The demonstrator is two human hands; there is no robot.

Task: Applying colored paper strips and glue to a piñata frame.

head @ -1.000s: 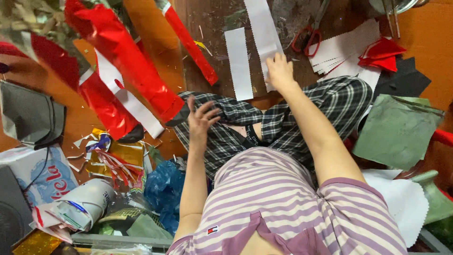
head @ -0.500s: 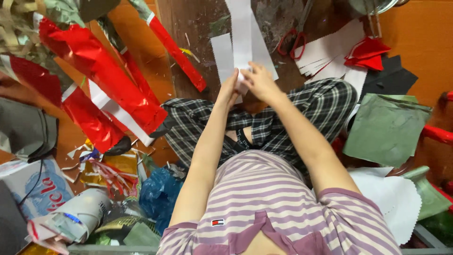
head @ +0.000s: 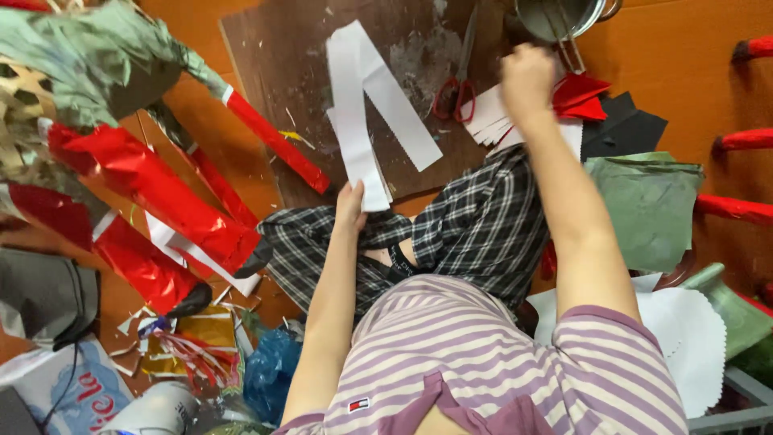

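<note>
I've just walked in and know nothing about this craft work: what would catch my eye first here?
Probably the long white paper strips fanned across the dark board at top centre, their lower ends pinched in the left hand. Next, the shiny red foil rolls heaped at left. The right hand reaches up beside red-handled scissors and a metal pot.
</note>
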